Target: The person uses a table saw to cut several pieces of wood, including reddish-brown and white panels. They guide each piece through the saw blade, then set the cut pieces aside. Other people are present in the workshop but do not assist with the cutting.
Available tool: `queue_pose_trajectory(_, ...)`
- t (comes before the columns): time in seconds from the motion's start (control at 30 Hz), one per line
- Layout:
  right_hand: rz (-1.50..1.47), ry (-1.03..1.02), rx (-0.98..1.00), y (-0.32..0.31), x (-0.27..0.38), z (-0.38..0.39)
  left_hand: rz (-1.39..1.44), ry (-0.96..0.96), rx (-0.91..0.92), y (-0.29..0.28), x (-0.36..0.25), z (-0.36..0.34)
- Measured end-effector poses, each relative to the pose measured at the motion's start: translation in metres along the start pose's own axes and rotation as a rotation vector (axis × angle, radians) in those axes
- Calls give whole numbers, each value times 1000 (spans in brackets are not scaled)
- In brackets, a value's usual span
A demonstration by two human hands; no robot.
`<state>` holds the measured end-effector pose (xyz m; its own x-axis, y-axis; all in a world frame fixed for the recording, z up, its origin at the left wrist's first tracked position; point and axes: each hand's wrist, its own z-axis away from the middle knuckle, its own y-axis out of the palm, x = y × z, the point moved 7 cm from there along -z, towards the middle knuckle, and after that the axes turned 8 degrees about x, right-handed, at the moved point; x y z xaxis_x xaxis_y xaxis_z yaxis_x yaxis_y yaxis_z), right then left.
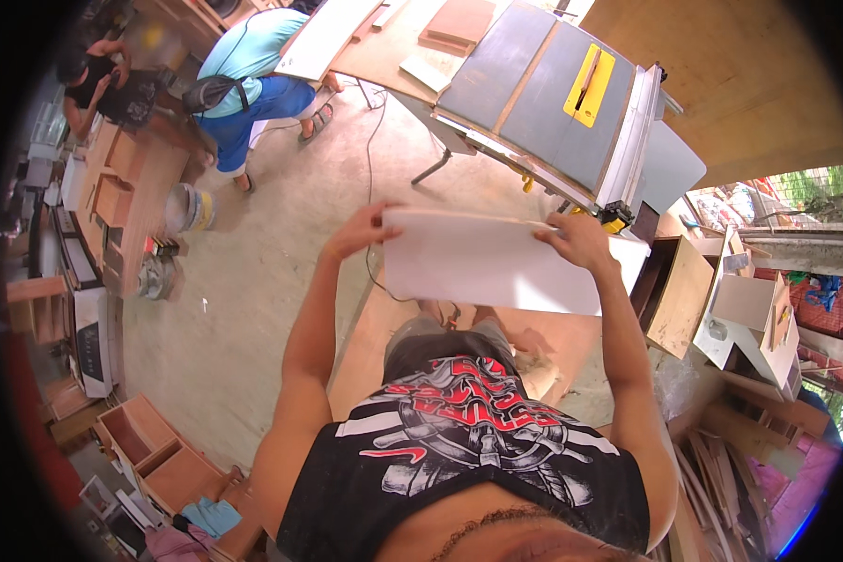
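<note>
I hold a white flat board out in front of my chest with both hands. My left hand grips its left end, fingers curled over the top corner. My right hand grips the upper edge near the right end. The board hangs roughly level over a brown plywood sheet lying at my feet. Just beyond the board stands a grey table saw with a yellow insert in its top.
Two people crouch on the concrete floor at upper left beside wooden boxes. Open wooden cabinets lie at lower left. Box carcasses and stacked offcuts crowd the right side. A cable runs across the floor.
</note>
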<state>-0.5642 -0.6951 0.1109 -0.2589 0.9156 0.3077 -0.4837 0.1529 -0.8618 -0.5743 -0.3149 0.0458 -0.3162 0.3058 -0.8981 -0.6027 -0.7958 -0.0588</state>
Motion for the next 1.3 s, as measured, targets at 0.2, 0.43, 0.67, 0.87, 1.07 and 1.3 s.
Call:
queue_pose_trajectory(0.2, 217, -371, 214, 5, 68, -73, -823, 76, -107, 17, 38, 27)
queue_pose_trajectory(0.43, 201, -502, 144, -13, 84, -134, -362, 101, -363, 75, 80, -19)
queue_pose_trajectory(0.67, -438, -305, -773, -2, 19, -83, -132, 47, -395, 135, 135, -63)
queue_pose_trajectory(0.87, -677, 623, -1050, 130, -142, -21, -21, 87, -228, 171, 82, -93)
queue_pose_trajectory(1.07, -1649, 465, -496, 198, -182, -36, 154, 32, -49, 192, 77, -121)
queue_pose_trajectory(1.3, -1820, 545, -404, 181, -154, 6, 481, -135, 202, 201, 88, -137)
